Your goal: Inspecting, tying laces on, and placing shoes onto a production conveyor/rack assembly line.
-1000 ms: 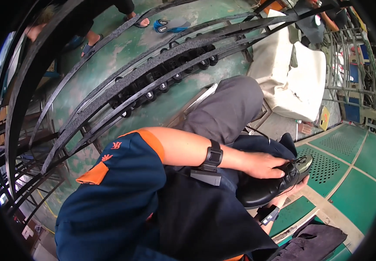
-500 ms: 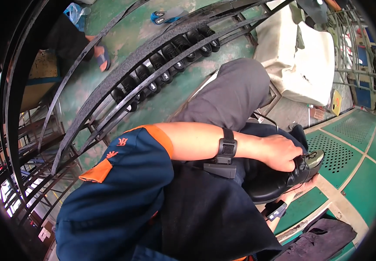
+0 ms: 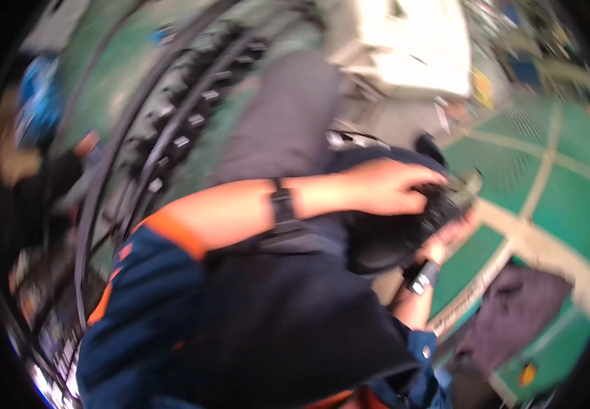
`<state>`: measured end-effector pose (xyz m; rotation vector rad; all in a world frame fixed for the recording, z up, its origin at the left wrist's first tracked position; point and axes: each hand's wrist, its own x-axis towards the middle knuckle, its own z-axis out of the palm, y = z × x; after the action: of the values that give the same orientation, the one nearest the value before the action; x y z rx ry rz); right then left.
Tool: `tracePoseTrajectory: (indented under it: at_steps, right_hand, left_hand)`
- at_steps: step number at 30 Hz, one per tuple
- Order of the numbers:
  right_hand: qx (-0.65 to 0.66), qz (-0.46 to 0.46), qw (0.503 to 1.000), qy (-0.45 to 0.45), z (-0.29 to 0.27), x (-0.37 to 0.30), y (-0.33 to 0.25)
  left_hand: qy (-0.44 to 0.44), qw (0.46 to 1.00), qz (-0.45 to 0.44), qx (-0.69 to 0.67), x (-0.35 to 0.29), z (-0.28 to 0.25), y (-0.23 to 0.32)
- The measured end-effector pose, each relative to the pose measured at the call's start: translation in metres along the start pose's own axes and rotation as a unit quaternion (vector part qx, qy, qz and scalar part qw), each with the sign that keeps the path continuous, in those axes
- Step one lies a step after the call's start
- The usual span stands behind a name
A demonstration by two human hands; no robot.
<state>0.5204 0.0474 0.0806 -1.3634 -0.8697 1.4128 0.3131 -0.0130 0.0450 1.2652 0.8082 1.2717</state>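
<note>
A black lace-up shoe lies across my lap, its toe toward me and its greenish-lined tongue pointing right. My left hand reaches over from the left, thumb and forefinger parted around the shoe's laced upper. Blur hides whether a lace is between them. From below right, my right hand holds the shoe's heel end from beneath, fingers partly hidden behind it. Black straps with small devices circle both wrists.
Several black shoes line a curved rack on the left. A whitish covered block stands ahead. Dark cloth lies on the green panels at right. Another person's foot is beyond the rack.
The view has swung and blurred, shifting the scene left and up. My left thumb and forefinger, pinched close at the laces before, now look farther apart. More of my right forearm shows.
</note>
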Motion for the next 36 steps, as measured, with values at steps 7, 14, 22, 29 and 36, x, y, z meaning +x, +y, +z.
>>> tracePoseTrajectory:
  at_steps: [7, 14, 22, 29, 36]
  right_hand:
    - [0.288, 0.063, 0.934, -0.202, -0.032, 0.028, 0.025]
    - [0.283, 0.059, 0.938, -0.192, -0.040, 0.031, 0.022]
    - [0.262, 0.018, 0.929, -0.261, -0.011, 0.022, -0.003]
    - [0.250, 0.011, 0.939, -0.235, -0.017, 0.025, -0.004]
    - [0.282, 0.030, 0.923, -0.261, -0.032, 0.039, 0.010]
  left_hand:
    - [-0.006, 1.000, 0.026, 0.006, 0.007, -0.001, 0.030]
    - [-0.007, 1.000, 0.010, 0.016, 0.017, 0.007, 0.035]
    - [-0.025, 0.993, -0.090, 0.066, 0.043, 0.011, 0.052]
    - [-0.024, 0.994, -0.096, 0.040, 0.046, 0.014, 0.044]
    - [-0.088, 0.991, 0.026, 0.102, 0.056, 0.000, 0.042]
